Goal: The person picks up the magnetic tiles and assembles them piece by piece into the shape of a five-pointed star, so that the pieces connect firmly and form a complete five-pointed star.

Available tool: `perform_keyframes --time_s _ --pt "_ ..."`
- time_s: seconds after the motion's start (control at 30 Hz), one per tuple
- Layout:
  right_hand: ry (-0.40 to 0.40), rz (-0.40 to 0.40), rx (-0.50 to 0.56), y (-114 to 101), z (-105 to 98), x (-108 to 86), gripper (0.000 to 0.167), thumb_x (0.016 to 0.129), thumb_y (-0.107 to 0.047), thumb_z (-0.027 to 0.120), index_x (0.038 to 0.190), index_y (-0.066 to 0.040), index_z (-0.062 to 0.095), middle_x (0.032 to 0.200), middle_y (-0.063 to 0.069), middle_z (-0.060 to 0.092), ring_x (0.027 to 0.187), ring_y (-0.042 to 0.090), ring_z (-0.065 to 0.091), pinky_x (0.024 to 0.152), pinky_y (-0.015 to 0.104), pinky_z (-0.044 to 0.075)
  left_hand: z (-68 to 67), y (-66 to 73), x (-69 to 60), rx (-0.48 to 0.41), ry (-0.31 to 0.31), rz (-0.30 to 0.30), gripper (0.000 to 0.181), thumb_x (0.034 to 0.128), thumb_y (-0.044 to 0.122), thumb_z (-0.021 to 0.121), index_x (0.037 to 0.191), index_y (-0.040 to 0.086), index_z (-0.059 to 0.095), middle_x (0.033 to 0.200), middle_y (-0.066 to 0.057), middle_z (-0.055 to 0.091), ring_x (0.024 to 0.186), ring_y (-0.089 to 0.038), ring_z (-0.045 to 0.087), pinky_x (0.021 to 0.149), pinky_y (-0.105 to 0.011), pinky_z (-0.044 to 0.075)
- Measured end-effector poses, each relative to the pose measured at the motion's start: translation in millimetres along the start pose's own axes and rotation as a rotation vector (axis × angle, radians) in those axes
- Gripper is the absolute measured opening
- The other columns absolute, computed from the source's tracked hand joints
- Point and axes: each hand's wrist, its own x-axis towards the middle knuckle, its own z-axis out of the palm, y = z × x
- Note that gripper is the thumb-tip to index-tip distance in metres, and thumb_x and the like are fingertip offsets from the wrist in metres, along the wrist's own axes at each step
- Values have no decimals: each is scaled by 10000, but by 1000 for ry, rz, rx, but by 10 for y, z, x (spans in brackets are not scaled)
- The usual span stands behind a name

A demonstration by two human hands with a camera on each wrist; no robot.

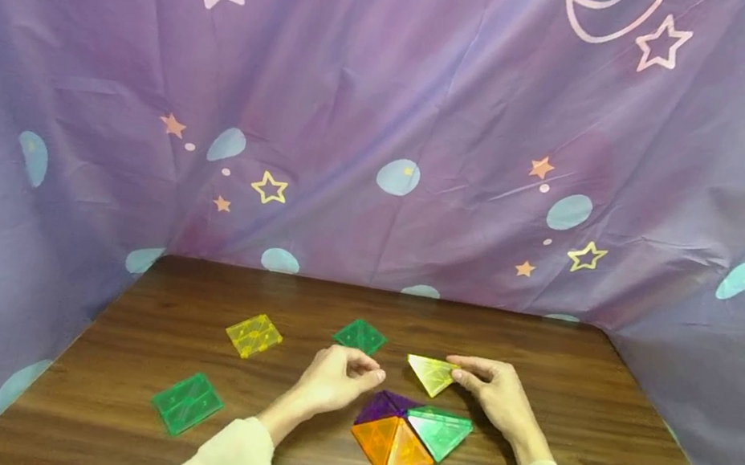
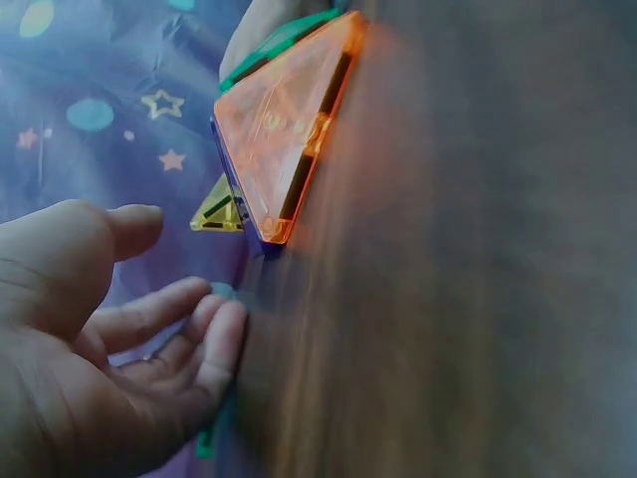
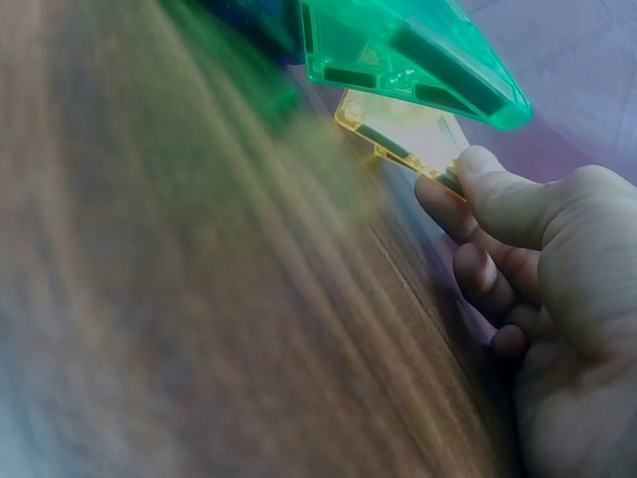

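Note:
My right hand (image 1: 496,394) pinches a yellow triangular magnetic tile (image 1: 430,373) by its right corner, thumb against fingers, as the right wrist view shows. Just nearer than it sits a cluster of triangular tiles meeting at a common point: orange ones (image 1: 378,441) in front, a purple one (image 1: 383,405) behind, and a green one (image 1: 446,435) on the right. The wrist views show the orange and green tiles sloping up off the table. Left of the cluster hovers my left hand (image 1: 333,381), holding nothing, its thumb apart from its loosely bent fingers in the left wrist view.
On the brown wooden table (image 1: 116,420) lie a yellow square tile (image 1: 254,336) at back left, a green tile (image 1: 188,402) at front left and another green tile (image 1: 359,334) behind my left hand. A purple patterned cloth (image 1: 364,101) encloses the back and sides.

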Motion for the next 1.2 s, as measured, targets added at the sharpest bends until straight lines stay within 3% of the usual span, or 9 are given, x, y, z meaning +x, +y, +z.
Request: perform_keyframes --time_s 0.2,0.47,0.67,0.9,1.03,1.2 --pt "18 15 -16 -1 33 -4 279 1057 -218 785 1306 -101 831 1279 62 820 1262 286 716 1032 192 499 -62 56 -219 42 -69 -15 272 935 381 902 1012 124 860 916 19 813 834 -99 712 781 -313 596" --pt "3 22 -13 32 80 -53 303 1059 -209 782 1323 -64 814 1283 74 818 1251 259 720 1027 197 506 78 137 -315 241 -168 -2 686 741 565 1014 1227 141 783 1095 35 720 1093 -195 640 994 -387 553" --pt "-2 4 7 6 28 5 301 1067 -214 770 1331 -75 809 1294 74 815 1258 264 716 1029 196 504 104 209 -285 298 -175 24 880 636 515 1078 1332 121 710 1143 -2 667 1110 -201 554 994 -371 520" --pt "-45 33 60 -11 -9 -4 290 1092 -180 725 1354 -81 797 1338 92 797 1277 283 708 1027 216 525 -6 129 -161 235 -170 80 605 776 239 1033 1307 110 774 1182 -62 701 1089 -222 626 1008 -370 521" --pt "-52 52 73 -20 -16 -1 276 1100 -126 696 1352 -74 796 1338 101 796 1273 274 704 1025 211 524 -37 78 -98 242 -150 104 513 862 173 970 1341 132 791 1231 -96 716 1105 -261 662 1012 -402 531" --pt "-39 49 53 -13 -8 0 263 1091 -67 688 1325 -74 808 1302 95 809 1198 164 707 1006 208 529 -26 85 -58 255 -139 96 489 914 135 922 1382 130 781 1279 -109 726 1144 -287 673 1044 -440 543"
